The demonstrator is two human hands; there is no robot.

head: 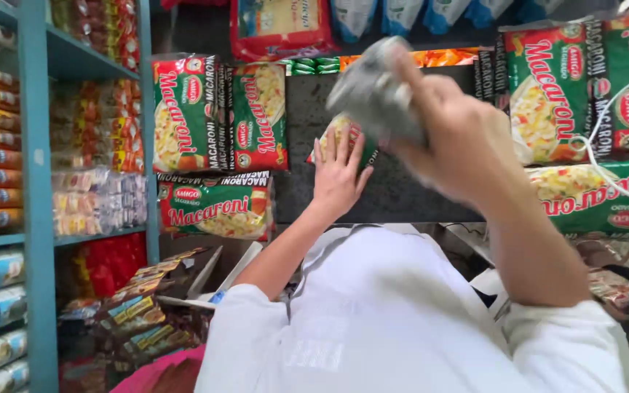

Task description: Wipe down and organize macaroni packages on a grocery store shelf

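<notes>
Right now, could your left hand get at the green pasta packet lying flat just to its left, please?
Probably yes: the left hand rests flat on a packet in the dark gap, and nothing lies between it and the green pasta packet.

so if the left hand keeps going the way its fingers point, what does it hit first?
The left hand already lies flat on a macaroni packet in the dark shelf gap; further on, probably the orange packets above, though depth is unclear.

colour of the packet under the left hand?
Green and red packet, yellowish pasta picture; head view.
</notes>
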